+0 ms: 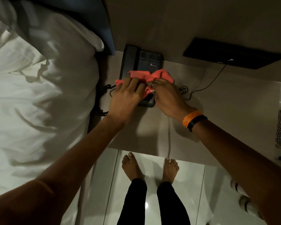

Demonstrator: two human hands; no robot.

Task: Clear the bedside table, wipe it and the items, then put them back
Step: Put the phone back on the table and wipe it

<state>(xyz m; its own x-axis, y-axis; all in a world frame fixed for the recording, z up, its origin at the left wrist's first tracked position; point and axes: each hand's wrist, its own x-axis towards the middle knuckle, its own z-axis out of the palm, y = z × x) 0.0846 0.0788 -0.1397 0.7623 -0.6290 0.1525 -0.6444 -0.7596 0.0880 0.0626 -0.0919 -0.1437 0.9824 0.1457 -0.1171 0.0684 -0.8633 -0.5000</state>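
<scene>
Wiping stage under way, by look of it. Bed at left, white sheets. Left hand gripped left end of cloth, fingers curled over it. Cloth lay across telephone, which sat on bedside table near back wall. Right hand pinched cloth's other end. Judged: phone not cleared off table; tabletop wipe and put-back probably outstanding. Count: one telephone, one cloth, one thin cable, one black panel, two wristbands.
</scene>
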